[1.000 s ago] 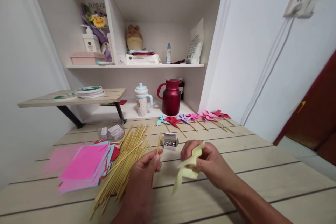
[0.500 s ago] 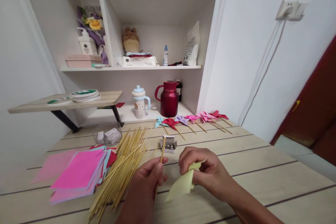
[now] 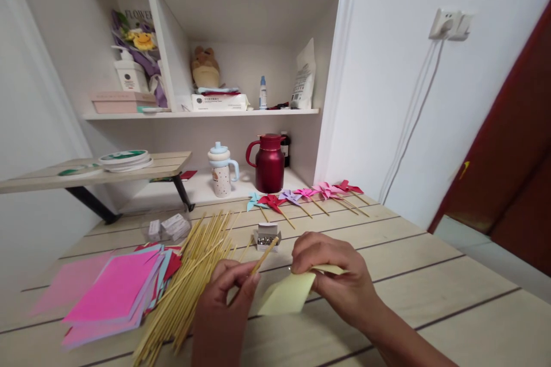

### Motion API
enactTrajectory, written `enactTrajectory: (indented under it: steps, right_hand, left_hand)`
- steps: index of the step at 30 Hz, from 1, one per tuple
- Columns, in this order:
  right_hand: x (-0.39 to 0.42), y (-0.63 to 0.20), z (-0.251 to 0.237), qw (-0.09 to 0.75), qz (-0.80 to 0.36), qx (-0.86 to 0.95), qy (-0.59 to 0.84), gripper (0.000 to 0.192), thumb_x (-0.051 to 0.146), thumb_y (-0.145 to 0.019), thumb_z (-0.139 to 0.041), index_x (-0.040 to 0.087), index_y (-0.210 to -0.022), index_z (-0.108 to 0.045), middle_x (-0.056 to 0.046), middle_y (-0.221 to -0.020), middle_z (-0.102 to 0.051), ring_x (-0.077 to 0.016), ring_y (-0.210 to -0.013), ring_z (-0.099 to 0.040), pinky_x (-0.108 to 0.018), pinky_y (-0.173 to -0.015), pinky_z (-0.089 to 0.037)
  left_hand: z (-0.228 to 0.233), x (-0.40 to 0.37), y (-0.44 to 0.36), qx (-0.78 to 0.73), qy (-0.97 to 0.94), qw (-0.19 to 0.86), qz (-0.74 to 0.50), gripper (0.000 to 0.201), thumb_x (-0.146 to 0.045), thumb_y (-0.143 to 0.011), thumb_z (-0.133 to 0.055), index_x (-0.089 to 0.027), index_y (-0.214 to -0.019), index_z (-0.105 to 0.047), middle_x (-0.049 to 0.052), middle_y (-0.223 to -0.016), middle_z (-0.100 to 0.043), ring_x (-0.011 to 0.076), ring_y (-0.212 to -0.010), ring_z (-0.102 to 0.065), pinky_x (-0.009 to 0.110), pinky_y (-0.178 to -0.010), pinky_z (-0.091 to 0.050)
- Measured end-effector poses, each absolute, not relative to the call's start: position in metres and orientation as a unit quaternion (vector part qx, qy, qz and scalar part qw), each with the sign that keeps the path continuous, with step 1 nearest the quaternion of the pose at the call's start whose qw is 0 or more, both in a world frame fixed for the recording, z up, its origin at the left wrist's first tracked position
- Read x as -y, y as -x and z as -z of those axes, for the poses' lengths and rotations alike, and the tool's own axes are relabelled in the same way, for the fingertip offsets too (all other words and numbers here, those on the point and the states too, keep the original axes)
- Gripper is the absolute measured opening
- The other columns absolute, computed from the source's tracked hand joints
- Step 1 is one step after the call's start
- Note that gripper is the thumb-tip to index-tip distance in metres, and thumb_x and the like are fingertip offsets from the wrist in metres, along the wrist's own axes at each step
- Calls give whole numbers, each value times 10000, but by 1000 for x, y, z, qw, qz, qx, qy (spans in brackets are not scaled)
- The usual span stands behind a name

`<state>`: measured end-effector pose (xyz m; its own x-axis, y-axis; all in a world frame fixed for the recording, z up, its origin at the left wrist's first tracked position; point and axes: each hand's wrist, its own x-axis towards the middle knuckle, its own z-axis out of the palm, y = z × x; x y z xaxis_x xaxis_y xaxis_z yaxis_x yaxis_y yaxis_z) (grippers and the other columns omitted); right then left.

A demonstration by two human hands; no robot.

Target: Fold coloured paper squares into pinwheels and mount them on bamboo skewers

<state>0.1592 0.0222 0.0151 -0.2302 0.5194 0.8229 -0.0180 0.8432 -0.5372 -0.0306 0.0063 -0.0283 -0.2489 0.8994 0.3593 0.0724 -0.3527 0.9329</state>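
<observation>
Between thumb and fingers, my left hand [image 3: 230,292] pinches a thin wooden stick [image 3: 267,253], its upper end tilted to the right. My right hand [image 3: 333,269] is closed on a pale yellow paper pinwheel [image 3: 289,295], with its folded blades partly hidden by the fingers. A small silvery point, perhaps a pin, shows at the paper's edge by the right fingertips. The stick and the paper are close together but apart. Just behind the stick's tip stands a small open box of metal pins [image 3: 267,239].
Left of my hands lie a bundle of wooden sticks [image 3: 189,287] and a stack of coloured paper sheets [image 3: 114,287]. Several finished pinwheels [image 3: 290,197] line the back of the table, before a red jug [image 3: 270,167] and a speckled cup [image 3: 222,178]. A low stand [image 3: 172,163] is at left.
The stick in my left hand has tipped from nearly upright toward the right. My right hand has turned the yellow paper, so its blade lies flatter. The whole view has shifted slightly.
</observation>
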Motion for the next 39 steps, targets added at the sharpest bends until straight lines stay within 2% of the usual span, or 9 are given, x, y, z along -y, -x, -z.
enactTrajectory:
  steps: [4,10,18,24,29,39]
  right_hand:
    - [-22,-161,-13,600,-196,761,151,220,35,-804,-687,217,-916,-739,-31,-812,-684,-157,-743,-633,-308,-687,-508]
    - [-21,-161,-14,596,-176,771,141,200,51,-811,-681,203,-929,-736,-45,-805,-689,-167,-730,-636,-334,-687,-521]
    - [-18,-156,-21,592,-122,784,137,124,73,-839,-646,168,-860,-723,-59,-741,-697,-166,-678,-644,-334,-655,-522]
    - [-18,-158,-23,599,-112,781,137,99,136,-872,-639,189,-890,-720,-52,-747,-692,-167,-681,-645,-335,-646,-533]
    - [-18,-158,-22,603,-121,775,145,107,167,-887,-630,211,-910,-725,-52,-760,-694,-177,-694,-644,-341,-639,-529]
    - [-19,-161,-22,580,-91,795,152,157,88,-853,-626,194,-935,-708,-63,-787,-691,-185,-707,-641,-352,-653,-521]
  left_hand:
    - [24,1,32,-487,-555,232,-634,134,-359,-731,-746,-260,-811,-787,-2,-743,-602,158,-720,-589,248,-678,-460]
    - [24,1,40,-473,-616,177,-604,143,-362,-745,-743,-277,-850,-788,1,-738,-624,158,-692,-615,244,-644,-477]
    - [25,2,28,-457,-583,284,-608,214,-457,-762,-715,-272,-832,-795,21,-770,-646,186,-749,-619,266,-655,-480]
    - [31,-4,28,-440,-572,340,-603,209,-437,-768,-709,-258,-827,-800,35,-789,-659,201,-775,-626,268,-640,-482]
    - [26,-5,30,-452,-560,393,-573,233,-459,-714,-743,-246,-788,-802,46,-806,-684,216,-771,-626,276,-627,-489]
    - [13,3,18,-435,-529,429,-590,298,-517,-689,-726,-235,-739,-811,29,-663,-606,146,-563,-494,268,-555,-438]
